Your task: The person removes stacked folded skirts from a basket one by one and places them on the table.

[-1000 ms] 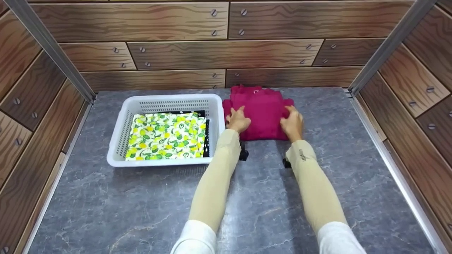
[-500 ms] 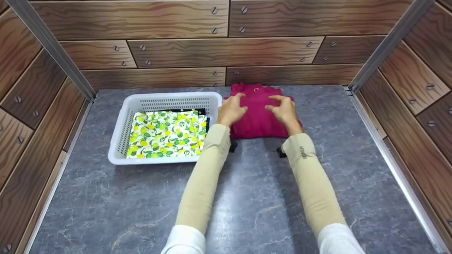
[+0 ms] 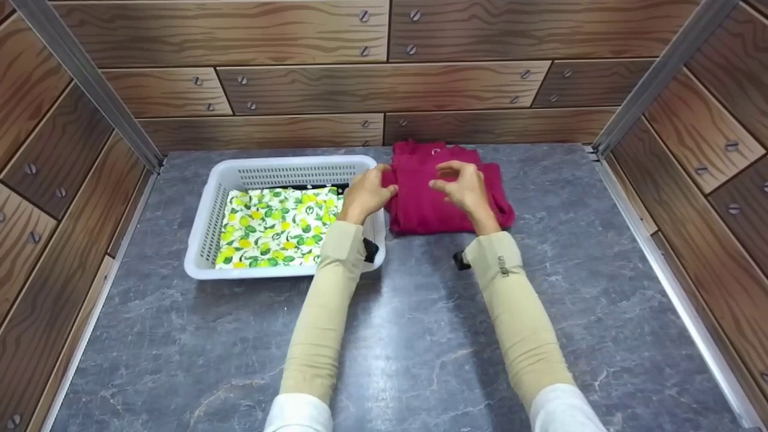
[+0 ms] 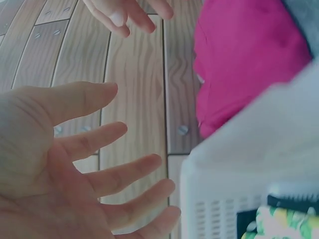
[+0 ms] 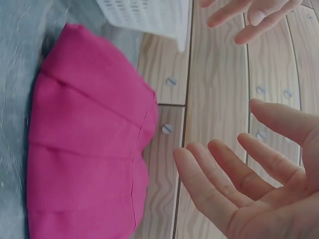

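A folded dark-red garment lies on the grey table beside the basket. Over the right side of a light-grey plastic basket hovers my left hand, its fingers spread and holding nothing. My right hand is above the folded garment, fingers loosely bent with air between them and the cloth. In the left wrist view the left palm faces the camera with nothing in it. The right wrist view shows the right hand apart from the garment. Inside the basket lies a folded lemon-print cloth.
Black cloth with white dots shows behind the lemon-print cloth in the basket. Wood-patterned walls enclose the marbled grey table at the back and both sides. Metal rails run along the corners.
Both hands have let go of the dark-red garment's sides and lifted off it. They have shifted left, the left hand now over the basket's edge. The garment lies a little flatter and wider.
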Motion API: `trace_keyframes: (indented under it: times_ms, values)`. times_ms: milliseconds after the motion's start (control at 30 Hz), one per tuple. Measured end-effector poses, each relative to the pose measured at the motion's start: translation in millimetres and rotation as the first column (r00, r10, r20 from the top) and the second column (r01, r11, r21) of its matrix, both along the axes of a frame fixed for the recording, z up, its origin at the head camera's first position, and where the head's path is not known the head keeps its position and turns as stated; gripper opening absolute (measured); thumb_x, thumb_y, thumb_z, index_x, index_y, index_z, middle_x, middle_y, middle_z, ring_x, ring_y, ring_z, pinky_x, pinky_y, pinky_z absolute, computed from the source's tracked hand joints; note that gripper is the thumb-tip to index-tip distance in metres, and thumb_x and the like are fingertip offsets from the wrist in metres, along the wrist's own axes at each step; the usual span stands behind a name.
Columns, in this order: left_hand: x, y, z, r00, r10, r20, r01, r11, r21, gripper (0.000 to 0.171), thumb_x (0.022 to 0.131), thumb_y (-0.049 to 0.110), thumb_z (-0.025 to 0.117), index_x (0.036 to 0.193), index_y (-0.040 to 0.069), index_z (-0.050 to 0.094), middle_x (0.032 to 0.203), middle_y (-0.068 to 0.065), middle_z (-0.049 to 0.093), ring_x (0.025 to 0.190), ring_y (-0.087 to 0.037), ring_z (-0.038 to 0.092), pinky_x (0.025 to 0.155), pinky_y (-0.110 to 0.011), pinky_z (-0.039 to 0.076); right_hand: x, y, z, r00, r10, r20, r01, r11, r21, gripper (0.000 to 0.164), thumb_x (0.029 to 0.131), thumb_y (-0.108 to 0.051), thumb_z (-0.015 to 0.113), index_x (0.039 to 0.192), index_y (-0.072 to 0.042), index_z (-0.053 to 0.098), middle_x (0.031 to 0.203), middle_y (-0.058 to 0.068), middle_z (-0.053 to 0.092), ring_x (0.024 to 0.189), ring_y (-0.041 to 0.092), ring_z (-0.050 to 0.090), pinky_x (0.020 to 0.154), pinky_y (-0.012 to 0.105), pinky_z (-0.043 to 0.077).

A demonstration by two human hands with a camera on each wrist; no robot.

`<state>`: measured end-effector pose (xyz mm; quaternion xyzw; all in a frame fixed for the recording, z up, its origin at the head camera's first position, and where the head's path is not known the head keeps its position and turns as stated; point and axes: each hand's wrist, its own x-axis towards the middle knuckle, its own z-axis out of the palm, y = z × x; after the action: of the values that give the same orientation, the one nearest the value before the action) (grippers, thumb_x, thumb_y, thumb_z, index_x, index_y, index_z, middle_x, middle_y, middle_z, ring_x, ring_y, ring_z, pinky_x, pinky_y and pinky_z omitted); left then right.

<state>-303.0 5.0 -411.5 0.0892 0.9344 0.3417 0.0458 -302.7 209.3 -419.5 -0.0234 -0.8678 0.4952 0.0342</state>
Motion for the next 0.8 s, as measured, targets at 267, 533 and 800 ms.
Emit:
trace_keyframes:
  times_ms: [267, 533, 800]
  values:
    - [11.1, -24.8, 1.1, 0.998, 0.015, -0.054, -0.021, 0.994, -0.108, 0.048, 0.098, 0.028, 0.066, 0.143, 0.012, 0.059, 0.14, -0.012, 0.061, 0.127, -0.033, 0.056, 0.1, -0.048, 0.048, 7.2, -19.5, -1.7, 0.997, 0.053, 0.056, -0.048, 0.996, -0.077, 0.035, 0.09, -0.004, 0.076, 0.123, 0.004, 0.069, 0.121, 0.023, 0.068, 0.1, 0.031, 0.07, 0.076, 0.04, 0.061]
    - [19.8, -52.4, 0.3, 0.998, 0.048, -0.048, -0.054, 0.99, -0.128, 0.051, 0.098, 0.028, 0.067, 0.144, 0.01, 0.057, 0.139, -0.014, 0.061, 0.123, -0.036, 0.058, 0.096, -0.051, 0.05, 7.3, -48.5, -3.9, 0.995, 0.085, 0.057, -0.076, 0.987, -0.141, 0.035, 0.088, -0.003, 0.077, 0.122, 0.004, 0.069, 0.119, 0.02, 0.07, 0.098, 0.027, 0.069, 0.079, 0.042, 0.06]
    - [27.0, -76.0, -0.5, 0.994, 0.084, -0.065, -0.093, 0.985, -0.146, 0.049, 0.099, 0.031, 0.066, 0.143, 0.009, 0.058, 0.137, -0.015, 0.062, 0.12, -0.041, 0.058, 0.091, -0.056, 0.051, 10.4, -66.6, -2.0, 0.987, 0.158, -0.03, -0.16, 0.984, -0.077, 0.033, 0.085, 0.001, 0.077, 0.117, 0.007, 0.071, 0.114, 0.02, 0.072, 0.11, 0.032, 0.067, 0.09, 0.033, 0.053]
